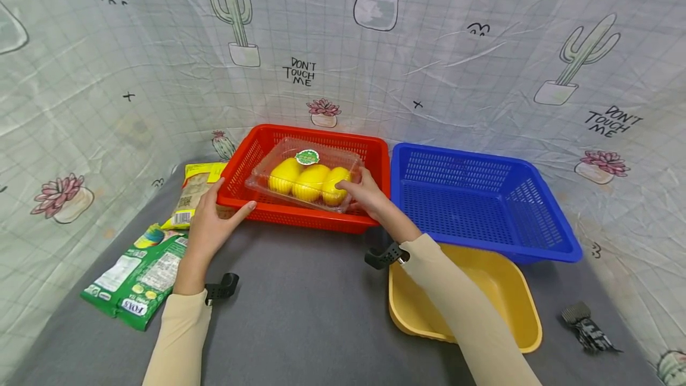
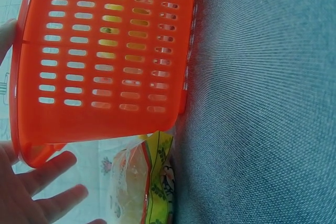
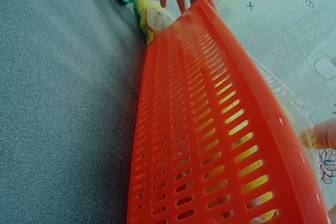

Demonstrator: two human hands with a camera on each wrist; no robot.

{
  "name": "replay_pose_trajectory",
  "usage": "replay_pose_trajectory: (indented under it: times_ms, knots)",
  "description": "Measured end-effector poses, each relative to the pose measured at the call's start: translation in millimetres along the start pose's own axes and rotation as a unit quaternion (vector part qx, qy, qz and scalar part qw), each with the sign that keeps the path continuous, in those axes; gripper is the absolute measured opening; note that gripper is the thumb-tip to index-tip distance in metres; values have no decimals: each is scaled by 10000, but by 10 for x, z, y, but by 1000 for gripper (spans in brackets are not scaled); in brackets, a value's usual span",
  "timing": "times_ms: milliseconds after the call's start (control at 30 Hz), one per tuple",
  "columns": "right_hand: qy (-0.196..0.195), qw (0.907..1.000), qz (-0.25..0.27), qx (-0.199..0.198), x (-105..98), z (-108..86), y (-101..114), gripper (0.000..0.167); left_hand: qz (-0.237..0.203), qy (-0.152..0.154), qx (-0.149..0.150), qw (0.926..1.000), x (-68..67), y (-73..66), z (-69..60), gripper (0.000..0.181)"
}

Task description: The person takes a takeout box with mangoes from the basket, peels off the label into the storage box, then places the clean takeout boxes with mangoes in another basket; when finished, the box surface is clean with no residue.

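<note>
A clear plastic box of yellow fruit (image 1: 309, 180), with a round green label on its lid, lies tilted inside the red basket (image 1: 300, 213). My right hand (image 1: 370, 195) grips the right end of the box, thumb on top; its other fingers are largely hidden. At the basket's front left corner is my left hand (image 1: 211, 225). Its thumb rests on the front rim and its fingers reach along the left side. In the left wrist view, the fingers (image 2: 52, 203) are spread and fairly straight outside the basket wall.
A yellow food packet (image 1: 195, 189) lies left of the red basket, a green packet (image 1: 140, 276) nearer me. To the right stand a blue basket (image 1: 455, 204) and a yellow tub (image 1: 399, 308) under my right forearm. A small grey-black bristled object (image 1: 588, 327) lies far right.
</note>
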State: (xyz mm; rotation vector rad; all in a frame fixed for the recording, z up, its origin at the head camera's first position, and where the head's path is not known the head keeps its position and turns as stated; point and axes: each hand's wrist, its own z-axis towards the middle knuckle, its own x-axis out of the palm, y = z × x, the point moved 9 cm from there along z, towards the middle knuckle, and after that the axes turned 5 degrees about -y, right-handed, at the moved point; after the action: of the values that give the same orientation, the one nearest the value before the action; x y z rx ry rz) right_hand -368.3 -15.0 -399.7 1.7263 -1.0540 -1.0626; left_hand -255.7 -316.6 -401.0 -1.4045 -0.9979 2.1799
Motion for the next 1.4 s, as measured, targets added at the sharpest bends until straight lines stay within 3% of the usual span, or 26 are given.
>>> replay_pose_trajectory:
  times_ms: [433, 1033, 1400]
  knots:
    - [-75, 9971, 725, -232, -64, -97, 68, 89, 77, -112, 116, 9998, 0, -11, 10, 94]
    - [-60, 9968, 588, -541, -185, -302, 248, 89, 197, -136, 169, 9996, -10, -37, -29, 94]
    - [-71, 9962, 535, -680, -221, -415, 307, 87, -239, -155, 325, 9991, -46, -113, -23, 94]
